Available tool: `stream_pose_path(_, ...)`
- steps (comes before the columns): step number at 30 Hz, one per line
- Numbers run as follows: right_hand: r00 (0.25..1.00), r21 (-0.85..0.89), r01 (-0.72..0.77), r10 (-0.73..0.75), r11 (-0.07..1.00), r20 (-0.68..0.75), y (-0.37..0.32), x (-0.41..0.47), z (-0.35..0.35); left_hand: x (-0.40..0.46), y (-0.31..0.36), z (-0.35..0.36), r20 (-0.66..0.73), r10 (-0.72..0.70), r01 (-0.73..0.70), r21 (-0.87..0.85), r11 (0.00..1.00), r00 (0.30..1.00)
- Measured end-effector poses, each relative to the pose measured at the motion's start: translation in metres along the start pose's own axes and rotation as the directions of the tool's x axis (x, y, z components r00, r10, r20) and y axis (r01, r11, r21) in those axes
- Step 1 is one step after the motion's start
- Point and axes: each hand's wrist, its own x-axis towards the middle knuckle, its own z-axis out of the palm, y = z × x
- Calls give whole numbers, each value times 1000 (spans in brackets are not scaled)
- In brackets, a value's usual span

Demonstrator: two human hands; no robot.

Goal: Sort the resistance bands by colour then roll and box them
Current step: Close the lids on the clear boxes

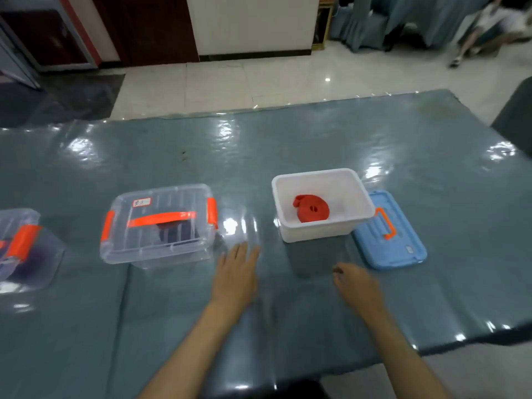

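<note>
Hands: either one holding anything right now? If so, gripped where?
Nothing is held. The left hand hovers flat with straight fingers; the right hand has loosely curled fingers, empty. The rolled red band lies in the white box.

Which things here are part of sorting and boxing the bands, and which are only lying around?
Part of the job:
- red rolled band in the open white box
- blue lid beside that box
- closed clear box with a dark band inside
- second clear box at the left edge
- left hand, right hand, both holding nothing

Only lying around:
- table cover
- dark chair
</note>
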Motion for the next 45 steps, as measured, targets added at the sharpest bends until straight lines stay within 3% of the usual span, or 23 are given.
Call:
stream_pose_path(5,995,199,-94,97,975,-1,71,66,-25,54,56,8,2,-12,12,39,999,1000)
stream_pose_path(9,937,497,-300,350,814,-6,110,118,-42,82,84,22,43,-39,37,38,999,998)
stream_pose_path(14,884,509,-392,467,766,-22,140,157,-52,82,87,45,11,-47,48,-77,996,999)
stream_pose_path(19,883,480,-416,469,772,11,162,177,-47,85,84,51,-17,-53,52,-68,996,998)
stream_pose_path(23,830,582,-399,549,708,-98,173,186,-57,86,84,52,-33,-62,59,-84,995,998)
stream_pose_path(26,809,673,-291,551,680,-207,181,199,-78,85,87,54,-53,-66,59,-125,990,996)
stream_pose_path(30,851,735,-76,428,674,-304,172,223,-112,85,89,53,-50,-57,48,-163,985,997)
stream_pose_path(33,932,711,73,206,700,-299,143,238,-129,85,87,52,-89,-33,12,-227,974,995)
stream_pose_path(35,967,664,146,38,733,-254,114,247,-134,87,87,52,-174,-70,1,-370,929,982)
stream_pose_path(37,962,550,254,-146,796,-232,82,251,-132,96,93,51,-203,-241,79,-586,806,949)
stream_pose_path(41,893,389,446,-431,806,-132,30,243,-110,135,108,37,-66,-541,222,-866,449,839)
stream_pose_path(43,869,371,482,-486,794,-90,14,235,-96,153,112,33,-21,-575,247,-890,384,818)
stream_pose_path(45,864,382,486,-497,786,-77,8,229,-85,166,111,34,-21,-564,253,-879,403,826)
